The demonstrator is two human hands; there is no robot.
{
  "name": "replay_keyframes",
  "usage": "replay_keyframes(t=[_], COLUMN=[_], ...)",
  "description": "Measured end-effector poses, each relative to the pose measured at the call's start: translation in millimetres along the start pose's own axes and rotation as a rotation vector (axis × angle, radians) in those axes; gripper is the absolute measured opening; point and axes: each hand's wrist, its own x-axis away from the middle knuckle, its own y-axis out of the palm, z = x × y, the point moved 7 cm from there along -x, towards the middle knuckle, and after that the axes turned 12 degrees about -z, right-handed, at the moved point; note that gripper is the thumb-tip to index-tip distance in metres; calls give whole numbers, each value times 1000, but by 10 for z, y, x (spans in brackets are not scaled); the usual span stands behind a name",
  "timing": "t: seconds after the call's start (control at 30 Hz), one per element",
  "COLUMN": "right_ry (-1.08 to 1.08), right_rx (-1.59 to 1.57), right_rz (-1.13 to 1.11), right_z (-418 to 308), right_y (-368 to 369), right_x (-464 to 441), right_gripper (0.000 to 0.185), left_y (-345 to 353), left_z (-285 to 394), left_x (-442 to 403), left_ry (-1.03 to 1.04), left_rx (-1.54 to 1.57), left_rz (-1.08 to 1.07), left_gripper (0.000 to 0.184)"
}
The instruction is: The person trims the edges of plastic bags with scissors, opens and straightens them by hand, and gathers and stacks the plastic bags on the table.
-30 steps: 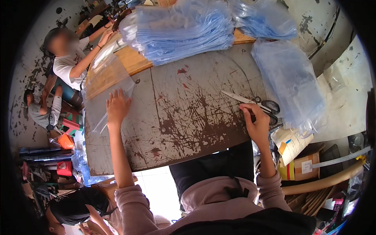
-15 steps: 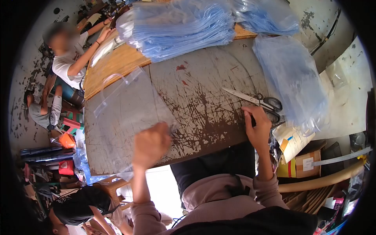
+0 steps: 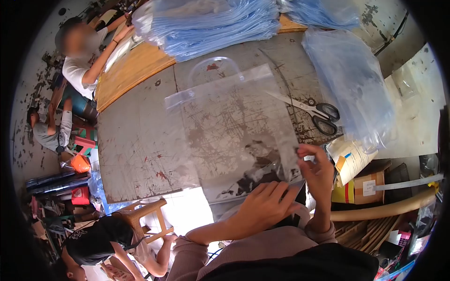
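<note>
Left hand point(image 3: 268, 203) beside right hand point(image 3: 319, 171), at lower right of bag point(image 3: 220, 124), mid-frame.
Left fingers bunched, right thumb and index narrowly apart; can't tell grip on either. Bag handle point(image 3: 217, 59) up, long axis near-vertical, top leaning left.

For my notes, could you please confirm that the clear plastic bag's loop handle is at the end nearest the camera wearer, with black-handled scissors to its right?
Not quite: in the head view, the loop handle is at the far end of the clear plastic bag; the black-handled scissors do lie to the handle's right.
</note>
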Motion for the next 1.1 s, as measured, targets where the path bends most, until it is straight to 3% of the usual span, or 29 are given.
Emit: replay_keyframes(t=[0.07, 0.13, 0.23, 0.3, 0.4, 0.47, 0.53, 0.57, 0.63, 0.67, 0.73, 0.8, 0.87, 0.93, 1.07, 1.1], right_ry=[16, -137, -144, -135, -163, -192, -261, -276, -402, -400, -441, -490, -532, -464, -411, -421], right_rx=[57, 156, 83, 46, -6, -20, -101, -271, -199, -197, -261, -268, -278, 3, -129, -185], right_rz=[-3, 117, 225, 208, 205, 228, 283, 258, 239, 248, 133, 154, 171, 94, -114, -168], right_z=[34, -40, -59, -52, -80, -87, -65, -38, -84, -151, -373, -540, -627, -660, -856, -933], right_y=[-128, -306, -467, -469, -430, -389, -355, -292, -193, -156, -6, 36, 37, 112, 400, 440], right_x=[-50, -119, -204, -215, -210, -183, -230, -315, -549, -637, -798, -770, -670, -499, -136, -95], right_gripper=[28, 23, 15, 13, 11, 11, 12, 12, 13, 13, 13, 12, 12, 14, 35, 43], left_y=[-33, -142, -334, -369, -336, -365, -540, -592, -678, -654, -822, -1009, -1113, -1114, -981, -891], left_z=[-64, -196, -591, -831, -875, -822, -779, -707, -601, -553, -438, -506, -671, -655, -441, -389], left_x=[49, 144, 399, 577, 676, 713, 856, 875, 907, 891, 844, 983, 1078, 825, 213, 121], left_ry=[-8, -11, -155, -283, -271, -225, -181, -165, -232, -223, -232, -440, -709, -669, -529, -409], left_rx=[21, 47, -38, -283, -326, -374, -153, -151, -284, -284, -354, -584, -406, -379, 105, 195], left_rz=[-70, -141, -331, -462, -505, -386, -217, -220, -289, -293, 17, 367, 626, 528, 488, 464], left_gripper=[36, 42, 55, 64, 68, 60, 36, 36, 8, 8, 12, 12, 15, 27, 22, 23])
